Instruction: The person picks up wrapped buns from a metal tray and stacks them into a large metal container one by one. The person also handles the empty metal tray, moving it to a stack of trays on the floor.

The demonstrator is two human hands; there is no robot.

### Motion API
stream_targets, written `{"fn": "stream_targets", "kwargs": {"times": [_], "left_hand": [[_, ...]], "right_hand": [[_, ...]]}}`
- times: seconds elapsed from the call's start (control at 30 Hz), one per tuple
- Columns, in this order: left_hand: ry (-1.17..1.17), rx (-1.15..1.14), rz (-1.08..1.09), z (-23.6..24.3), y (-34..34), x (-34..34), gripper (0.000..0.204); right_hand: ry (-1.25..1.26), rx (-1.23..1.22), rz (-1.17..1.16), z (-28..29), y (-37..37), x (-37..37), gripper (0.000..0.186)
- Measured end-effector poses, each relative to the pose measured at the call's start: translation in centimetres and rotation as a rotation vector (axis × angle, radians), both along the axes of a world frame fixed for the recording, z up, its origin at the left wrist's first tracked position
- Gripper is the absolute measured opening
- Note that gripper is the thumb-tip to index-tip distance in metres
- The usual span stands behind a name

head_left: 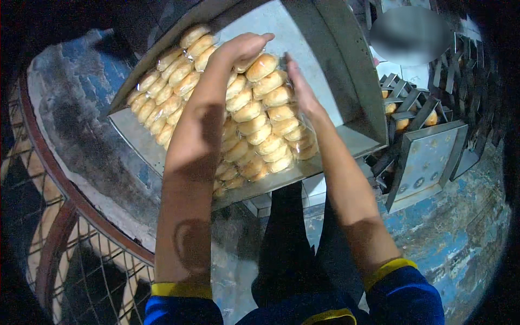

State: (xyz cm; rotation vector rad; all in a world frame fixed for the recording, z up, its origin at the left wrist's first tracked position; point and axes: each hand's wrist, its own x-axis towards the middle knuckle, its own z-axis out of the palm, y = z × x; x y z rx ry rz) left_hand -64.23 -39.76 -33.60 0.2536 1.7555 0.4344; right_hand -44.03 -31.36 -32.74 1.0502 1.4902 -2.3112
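1. Golden buns (pixel 250 111), in clear glossy wrapping, lie in close-set rows from the upper left to the centre of the frame. Each bun's long axis slants from lower left to upper right; the central rows run across this, descending steeply and drifting toward the lower right.

2. Left hand (pixel 245 47), upper centre: bent over the upper end of the central rows, fingertips pointing right. Its underside is hidden, so whether it grasps a bun cannot be told.

3. Right hand (pixel 302 89), just right of the rightmost row: fingers straight and pointing up the frame, clasping nothing. Contact with the wrapping cannot be told.

4. Grey-walled tray (pixel 346 59), encloses the buns; it is tilted in the frame, and its pale base shows right of the hands.

5. Dark metal frames (pixel 411 100), right: angled pieces with further buns (pixel 402 124) between them; a pale metal pan (pixel 425 162) leans below.

6. Periphery: worn blue surface (pixel 433 233), lower right; red-brown rim (pixel 70 189) and crossed bars (pixel 89 265), lower left.
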Motion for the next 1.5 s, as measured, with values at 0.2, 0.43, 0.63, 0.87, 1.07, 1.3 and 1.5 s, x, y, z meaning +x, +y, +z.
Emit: {"fn": "stream_targets", "kwargs": {"times": [0.2, 0.43, 0.63, 0.87, 1.07, 1.3, 1.5], "left_hand": [[0.267, 0.005, -0.046, 0.6, -1.2, -1.1, 0.073], [0.347, 0.052, -0.183, -2.7, -1.3, -0.4, 0.085], [0.516, 0.093, -0.305, -4.5, -2.9, -0.5, 0.079], [0.419, 0.04, -0.114, -0.7, 0.0, 0.9, 0.079], [0.471, 0.055, -0.099, -0.5, -1.3, 1.1, 0.078], [0.909, 0.405, -0.243, 3.5, 1.8, 4.2, 0.055], [0.699, 0.784, 0.253, 16.9, 8.9, 24.4, 0.039]], "right_hand": [[0.048, -0.135, 0.155, 0.1, -1.6, -1.3, 0.094], [0.049, 0.046, 0.181, -1.5, -0.9, -2.1, 0.099], [-0.319, 0.245, 0.277, 0.7, 1.5, 6.0, 0.101], [-0.599, 0.101, 0.378, -1.3, -1.5, 11.9, 0.11], [-0.527, 0.322, 0.298, 2.3, 0.3, 8.6, 0.095], [-0.105, 0.644, -0.028, 6.9, 0.6, 11.4, 0.06], [-0.27, 0.515, -0.565, 14.0, 5.8, 30.0, 0.048]]}}
